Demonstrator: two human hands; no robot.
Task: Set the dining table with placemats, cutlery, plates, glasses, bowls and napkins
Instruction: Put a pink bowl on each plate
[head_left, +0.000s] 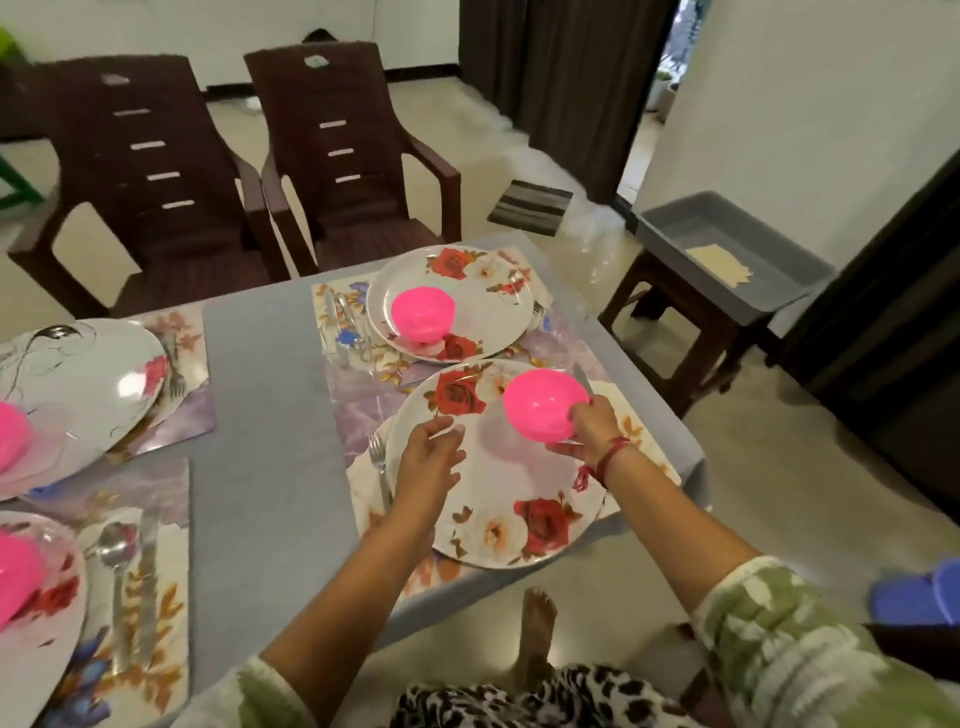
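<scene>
My right hand (589, 423) grips the rim of a pink bowl (543, 402) over the far right part of a rose-patterned plate (498, 493). That plate lies on a floral placemat (363, 410) at the table's near right corner. My left hand (428, 460) hovers with relaxed fingers over the plate's left side, holding nothing. A fork (379, 462) lies left of the plate, and a knife (582, 376) shows behind the bowl. Beyond it, a second rose plate (483, 306) carries another pink bowl (422, 314), with cutlery (340, 325) to its left.
Two more set places with plates (88, 379) and pink bowls (10, 428) sit at the left, with a spoon (111, 556) beside the nearest. Two brown chairs (343, 150) stand behind the table. A grey tub (737, 260) rests on a stool at the right.
</scene>
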